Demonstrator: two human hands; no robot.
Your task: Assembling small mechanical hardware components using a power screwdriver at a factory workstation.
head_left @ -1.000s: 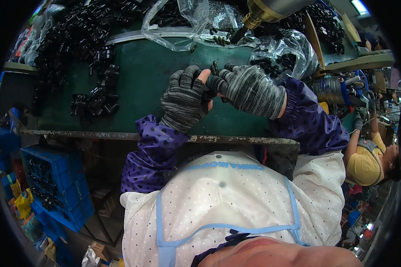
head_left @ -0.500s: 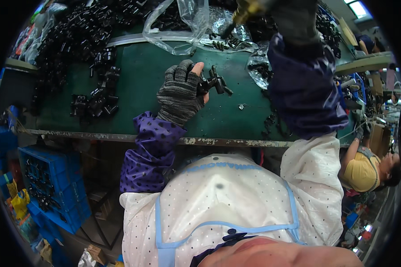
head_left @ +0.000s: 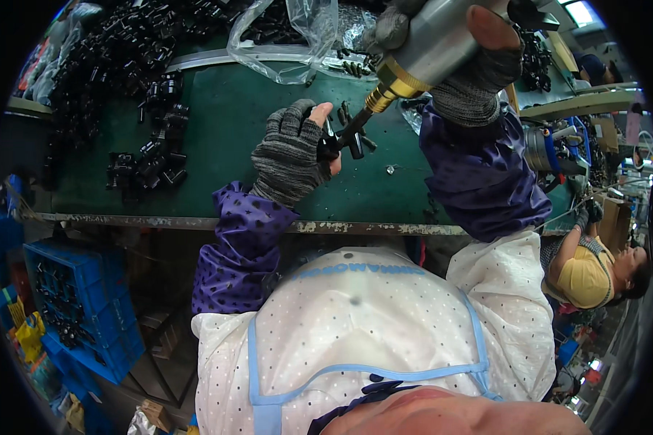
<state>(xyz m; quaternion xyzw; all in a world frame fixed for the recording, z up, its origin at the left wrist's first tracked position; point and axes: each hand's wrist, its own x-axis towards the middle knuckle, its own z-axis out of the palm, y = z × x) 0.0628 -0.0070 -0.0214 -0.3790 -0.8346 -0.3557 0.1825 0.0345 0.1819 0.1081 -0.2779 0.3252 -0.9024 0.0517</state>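
Observation:
My left hand [head_left: 290, 152], in a grey knit glove with bare fingertips, grips a small black metal bracket [head_left: 354, 147] just above the green bench. My right hand [head_left: 479, 80], gloved alike, is wrapped round a power screwdriver [head_left: 442, 40] with a silver body and a brass-coloured collar. The dark bit of the screwdriver slants down to the left, and its tip meets the bracket beside my left fingers. Whether a screw sits under the tip is hidden.
Black parts are heaped at the left of the green bench [head_left: 225, 138]. Clear plastic bags [head_left: 286, 43] with small dark parts lie at the back. A blue crate [head_left: 83, 304] stands below left. At right, a person in yellow [head_left: 591, 279] works.
My right hand has brought the screwdriver down and left from the back of the bench, and its bit now meets the bracket. My left hand has hardly moved.

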